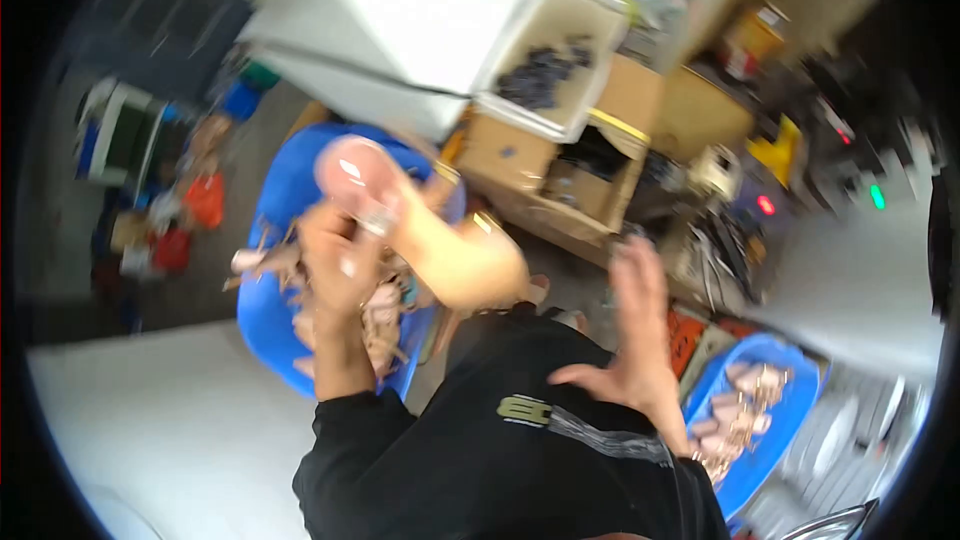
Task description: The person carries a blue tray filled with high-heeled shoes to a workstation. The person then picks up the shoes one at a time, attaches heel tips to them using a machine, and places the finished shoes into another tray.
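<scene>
My left hand [340, 255] is closed around one end of a beige, foot-shaped shoe last [455, 265], blurred by motion. A glossy pink rounded part [355, 175] shows just above my fingers; whether it belongs to the last I cannot tell. Beneath that hand stands a large blue basin [262, 315] holding a heap of pinkish-beige strappy pieces [385, 315], perhaps shoe uppers. My right hand [640, 330] hangs in front of my dark top, fingers spread and thumb out, holding nothing. Nearest to it is a smaller blue basin [790, 440] with similar pieces [735, 415] in it.
A white tub [575, 125] with dark small parts rests on cardboard boxes [510, 155] ahead. Machinery with red and green lights [765, 205] stands to the right. A pale surface [170, 430] lies at lower left, and crates [125, 140] stand beyond.
</scene>
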A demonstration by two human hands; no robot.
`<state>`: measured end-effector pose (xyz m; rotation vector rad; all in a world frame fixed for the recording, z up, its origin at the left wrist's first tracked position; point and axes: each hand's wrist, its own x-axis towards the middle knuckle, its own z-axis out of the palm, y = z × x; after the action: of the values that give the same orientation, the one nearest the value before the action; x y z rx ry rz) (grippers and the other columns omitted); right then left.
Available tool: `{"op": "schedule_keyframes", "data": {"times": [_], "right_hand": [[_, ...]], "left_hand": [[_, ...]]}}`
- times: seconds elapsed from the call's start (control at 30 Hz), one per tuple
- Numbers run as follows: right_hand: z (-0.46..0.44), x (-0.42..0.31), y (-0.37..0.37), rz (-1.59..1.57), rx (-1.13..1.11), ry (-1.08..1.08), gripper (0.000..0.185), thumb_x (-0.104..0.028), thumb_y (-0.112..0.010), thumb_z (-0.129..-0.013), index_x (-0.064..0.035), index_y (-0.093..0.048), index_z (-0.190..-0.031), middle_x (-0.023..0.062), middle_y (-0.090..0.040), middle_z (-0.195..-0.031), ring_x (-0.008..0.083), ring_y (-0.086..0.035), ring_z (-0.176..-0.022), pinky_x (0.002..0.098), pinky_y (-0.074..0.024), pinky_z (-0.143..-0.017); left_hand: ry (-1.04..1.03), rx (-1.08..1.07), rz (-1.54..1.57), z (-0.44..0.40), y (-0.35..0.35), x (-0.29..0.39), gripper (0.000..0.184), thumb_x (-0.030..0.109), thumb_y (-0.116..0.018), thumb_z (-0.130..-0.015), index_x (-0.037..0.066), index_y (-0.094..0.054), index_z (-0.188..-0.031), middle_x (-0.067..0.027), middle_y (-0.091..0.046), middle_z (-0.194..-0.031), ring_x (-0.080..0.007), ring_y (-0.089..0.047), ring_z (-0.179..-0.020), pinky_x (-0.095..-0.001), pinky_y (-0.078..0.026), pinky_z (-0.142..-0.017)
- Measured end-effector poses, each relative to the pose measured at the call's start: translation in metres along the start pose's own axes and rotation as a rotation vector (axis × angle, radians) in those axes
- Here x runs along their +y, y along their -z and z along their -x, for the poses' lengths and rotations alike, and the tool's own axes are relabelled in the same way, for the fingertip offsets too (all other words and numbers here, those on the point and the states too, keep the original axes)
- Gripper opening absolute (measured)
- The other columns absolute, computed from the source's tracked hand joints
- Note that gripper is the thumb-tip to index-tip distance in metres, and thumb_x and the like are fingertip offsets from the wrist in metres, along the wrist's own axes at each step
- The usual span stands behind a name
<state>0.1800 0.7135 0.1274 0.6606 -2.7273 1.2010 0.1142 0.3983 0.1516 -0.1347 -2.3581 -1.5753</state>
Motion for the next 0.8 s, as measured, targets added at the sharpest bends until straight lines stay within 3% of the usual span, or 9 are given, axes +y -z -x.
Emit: {"op": "schedule_keyframes", "data": {"times": [0.07, 0.13, 0.27, 0.3, 0.4, 0.53, 0.63, 0.73, 0.8], "right_hand": [[0.0, -0.007, -0.007, -0.165, 0.024, -0.021, 0.112, -0.043, -0.091, -0.058, -0.0013, -0.034, -0.145, 0.03, -0.034, -0.142, 0.0485, -0.04, -0.13, 0.0506, -0.0398, -0.105], [0.029, 0.007, -0.016, -0.207, 0.18, -0.169, 0.104, -0.036, -0.09, -0.061, -0.0006, -0.036, -0.143, 0.0275, -0.041, -0.134, 0.0449, -0.048, -0.122, 0.0488, -0.0444, -0.099], [0.081, 0.011, 0.004, 0.166, 0.494, -0.317, 0.085, -0.023, -0.086, -0.063, 0.0031, -0.045, -0.133, 0.0239, -0.05, -0.123, 0.0394, -0.054, -0.108, 0.0475, -0.0483, -0.089], [0.093, 0.015, 0.005, 0.183, 0.526, -0.395, 0.085, -0.023, -0.086, -0.063, 0.0039, -0.046, -0.133, 0.0237, -0.052, -0.121, 0.0393, -0.055, -0.106, 0.047, -0.0484, -0.089], [0.083, 0.026, 0.016, 0.219, 0.611, -0.596, 0.073, -0.019, -0.083, -0.066, 0.0041, -0.052, -0.128, 0.0222, -0.06, -0.118, 0.0375, -0.06, -0.106, 0.0425, -0.0497, -0.091], [0.024, 0.071, 0.021, 0.149, 0.722, -0.59, 0.068, -0.023, -0.081, -0.07, 0.0028, -0.053, -0.127, 0.0226, -0.063, -0.11, 0.0368, -0.064, -0.101, 0.0407, -0.0519, -0.087], [0.008, 0.087, 0.02, 0.228, 0.706, -0.594, 0.066, -0.024, -0.08, -0.071, 0.0034, -0.054, -0.125, 0.0229, -0.063, -0.108, 0.0379, -0.064, -0.099, 0.0413, -0.0521, -0.085], [0.004, 0.088, 0.02, 0.215, 0.702, -0.619, 0.064, -0.024, -0.08, -0.071, 0.0028, -0.055, -0.124, 0.0231, -0.063, -0.107, 0.0378, -0.064, -0.098, 0.0414, -0.0523, -0.084], [0.003, 0.086, 0.021, 0.228, 0.71, -0.639, 0.064, -0.023, -0.08, -0.071, 0.0021, -0.055, -0.125, 0.0231, -0.063, -0.107, 0.0373, -0.065, -0.097, 0.0412, -0.0524, -0.084]], "left_hand": [[0.003, -0.31, 0.158, 0.0, -0.075, 0.021, 0.012, 0.004, -0.071, -0.084, -0.004, -0.068, -0.093, -0.004, -0.069, -0.086, -0.0082, -0.061, -0.078, -0.025, -0.05, -0.068], [0.243, -0.428, 0.439, 0.009, -0.144, 0.021, 0.016, 0.002, -0.068, -0.086, -0.003, -0.067, -0.1, -0.0041, -0.07, -0.089, -0.0072, -0.061, -0.079, -0.0237, -0.05, -0.07], [0.41, -1.21, 0.657, 0.007, -0.205, 0.026, 0.021, 0.016, -0.071, -0.09, -0.003, -0.065, -0.095, -0.0018, -0.063, -0.073, -0.0046, -0.052, -0.067, -0.0233, -0.044, -0.059], [0.154, -1.332, 0.401, 0.001, -0.215, 0.016, 0.023, 0.02, -0.071, -0.09, -0.001, -0.064, -0.088, -0.0039, -0.059, -0.068, -0.0052, -0.046, -0.063, -0.0253, -0.04, -0.054], [0.017, -1.212, 0.339, -0.011, -0.249, 0.01, 0.026, 0.023, -0.07, -0.091, 0.002, -0.062, -0.078, -0.0051, -0.056, -0.062, -0.0069, -0.047, -0.06, -0.0278, -0.041, -0.054], [-0.04, -0.896, 0.237, -0.047, -0.277, -0.006, 0.03, 0.028, -0.069, -0.091, -0.001, -0.065, -0.086, -0.0078, -0.057, -0.064, -0.0101, -0.05, -0.059, -0.0289, -0.042, -0.054], [-0.474, -0.34, -0.216, -0.062, -0.244, -0.023, 0.031, 0.026, -0.067, -0.09, -0.003, -0.064, -0.102, -0.0219, -0.065, -0.102, -0.0382, -0.06, -0.096, -0.0452, -0.046, -0.086], [-0.366, -0.172, -0.437, -0.061, -0.19, -0.072, 0.027, 0.015, -0.069, -0.086, -0.001, -0.062, -0.106, -0.02, -0.061, -0.103, -0.0394, -0.054, -0.101, -0.0471, -0.043, -0.088], [-0.356, -0.165, -0.671, -0.054, -0.167, -0.102, 0.033, 0.019, -0.068, -0.088, -0.002, -0.06, -0.111, -0.0214, -0.059, -0.109, -0.0402, -0.052, -0.104, -0.0486, -0.042, -0.089]]}}
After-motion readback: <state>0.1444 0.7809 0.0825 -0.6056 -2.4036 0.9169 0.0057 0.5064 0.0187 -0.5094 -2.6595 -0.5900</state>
